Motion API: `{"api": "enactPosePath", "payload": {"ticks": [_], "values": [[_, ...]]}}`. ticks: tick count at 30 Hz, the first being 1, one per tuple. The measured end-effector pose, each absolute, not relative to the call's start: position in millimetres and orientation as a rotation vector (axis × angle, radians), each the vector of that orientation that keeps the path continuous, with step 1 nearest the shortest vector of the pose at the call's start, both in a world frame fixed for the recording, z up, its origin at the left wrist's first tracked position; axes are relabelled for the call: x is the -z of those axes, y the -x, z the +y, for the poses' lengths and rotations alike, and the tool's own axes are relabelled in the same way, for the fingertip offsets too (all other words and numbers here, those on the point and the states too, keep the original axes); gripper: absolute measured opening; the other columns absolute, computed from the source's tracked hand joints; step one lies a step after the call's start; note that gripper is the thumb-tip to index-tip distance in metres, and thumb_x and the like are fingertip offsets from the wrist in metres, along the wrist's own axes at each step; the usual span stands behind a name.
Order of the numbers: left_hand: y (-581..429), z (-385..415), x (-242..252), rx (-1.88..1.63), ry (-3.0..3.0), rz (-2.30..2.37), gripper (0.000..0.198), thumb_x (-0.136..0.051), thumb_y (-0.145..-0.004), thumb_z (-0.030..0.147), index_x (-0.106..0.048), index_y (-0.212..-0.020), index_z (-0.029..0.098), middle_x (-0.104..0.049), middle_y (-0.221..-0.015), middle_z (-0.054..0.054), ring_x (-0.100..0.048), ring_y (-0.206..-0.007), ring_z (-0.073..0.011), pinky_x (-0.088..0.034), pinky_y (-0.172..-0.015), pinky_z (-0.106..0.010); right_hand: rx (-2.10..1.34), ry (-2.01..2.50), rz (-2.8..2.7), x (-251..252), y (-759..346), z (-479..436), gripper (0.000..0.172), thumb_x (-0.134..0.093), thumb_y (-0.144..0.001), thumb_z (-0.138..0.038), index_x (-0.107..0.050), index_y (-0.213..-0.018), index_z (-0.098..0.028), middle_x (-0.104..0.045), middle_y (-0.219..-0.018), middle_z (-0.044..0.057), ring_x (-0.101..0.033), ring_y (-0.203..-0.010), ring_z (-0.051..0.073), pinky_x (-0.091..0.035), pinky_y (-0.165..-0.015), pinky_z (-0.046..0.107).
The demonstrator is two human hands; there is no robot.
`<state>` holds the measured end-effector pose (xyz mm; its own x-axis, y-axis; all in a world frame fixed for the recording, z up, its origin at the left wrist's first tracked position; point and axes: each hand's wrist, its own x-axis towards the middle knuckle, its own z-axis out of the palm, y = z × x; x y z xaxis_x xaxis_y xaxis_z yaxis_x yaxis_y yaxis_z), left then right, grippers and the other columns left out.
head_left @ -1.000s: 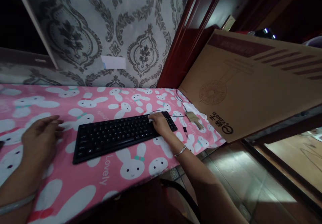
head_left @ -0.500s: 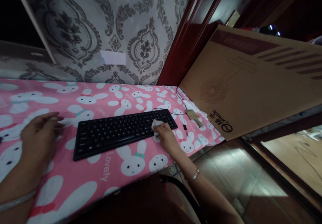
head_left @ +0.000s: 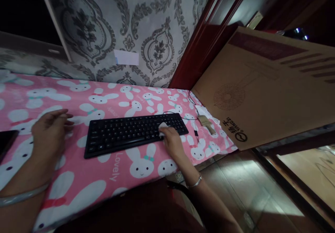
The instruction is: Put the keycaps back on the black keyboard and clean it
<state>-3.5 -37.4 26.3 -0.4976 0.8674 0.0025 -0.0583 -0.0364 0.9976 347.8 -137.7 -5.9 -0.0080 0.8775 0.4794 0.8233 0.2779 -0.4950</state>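
Note:
A black keyboard (head_left: 125, 133) lies at a slant on a pink tablecloth (head_left: 115, 184) printed with white rabbits. My right hand (head_left: 172, 140) is closed on a small white wipe (head_left: 162, 125) and presses it to the keys near the keyboard's right part. The wipe is mostly covered by my fingers. To the left of the keyboard, apart from it, my left hand (head_left: 51, 128) rests on the cloth with fingers loosely extended and nothing visible in them. A flat brush (head_left: 206, 124) lies beyond the keyboard's right end, beside a black cable plug (head_left: 196, 133).
A large cardboard box (head_left: 261, 86) stands along the right end of the table. At the upper left is a dark screen (head_left: 26, 13). A dark flat device (head_left: 7, 140) sits at the left edge. White paper (head_left: 208, 112) lies near the brush.
The camera view has shifted, so the scene sits slightly to the right, and more of the dark device shows at the left. My right hand stays on the keyboard with the wipe.

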Motion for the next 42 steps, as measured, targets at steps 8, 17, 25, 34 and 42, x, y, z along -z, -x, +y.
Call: {"api": "enactPosePath", "payload": {"ticks": [8,17,25,34,42], "values": [[6,-34,-20,-1.638,-0.923,1.505,0.039,-0.063,-0.058,0.028,-0.072,-0.095,0.023,-0.067,-0.079,0.003,-0.056,-0.05,-0.0055,-0.044,-0.04,-0.011,-0.177,1.444,-1.926,14,-325,-118,0.047,-0.043,-0.078,0.0,-0.072,-0.11,-0.021,-0.074,-0.105,0.007,-0.065,-0.101,0.022,-0.053,-0.091,0.037],[10,-35,-18,-1.631,-0.92,1.515,0.038,-0.063,-0.061,0.027,-0.072,-0.097,0.023,-0.068,-0.082,0.002,-0.057,-0.054,-0.0071,-0.044,-0.039,-0.013,-0.019,1.605,-1.825,0,-339,-72,0.04,-0.043,-0.084,-0.004,-0.071,-0.109,-0.02,-0.073,-0.107,0.008,-0.062,-0.104,0.024,-0.048,-0.095,0.038],[11,-36,-16,-1.629,-0.95,1.506,0.027,-0.064,-0.084,0.03,-0.064,-0.106,0.015,-0.067,-0.087,-0.001,-0.055,-0.059,-0.0037,-0.043,-0.046,-0.011,-0.033,1.746,-2.157,-7,-321,-65,0.041,-0.043,-0.086,0.0,-0.07,-0.112,-0.016,-0.071,-0.108,0.01,-0.057,-0.101,0.025,-0.045,-0.091,0.036],[14,-36,-10,-1.633,-0.991,1.476,0.039,-0.063,-0.086,0.047,-0.062,-0.107,0.014,-0.065,-0.089,-0.002,-0.054,-0.062,-0.0044,-0.042,-0.049,-0.013,-0.109,1.649,-2.348,-21,-270,-56,0.036,-0.044,-0.091,-0.005,-0.069,-0.115,-0.016,-0.07,-0.105,0.01,-0.061,-0.099,0.023,-0.045,-0.087,0.032],[18,-35,-6,-1.681,-0.979,1.464,0.034,-0.062,-0.086,0.041,-0.062,-0.108,0.015,-0.064,-0.089,-0.002,-0.054,-0.062,-0.0049,-0.041,-0.048,-0.014,-0.212,1.467,-2.467,-26,-182,-52,0.037,-0.043,-0.092,-0.007,-0.069,-0.116,-0.018,-0.07,-0.105,0.01,-0.062,-0.101,0.022,-0.047,-0.088,0.031]]}}
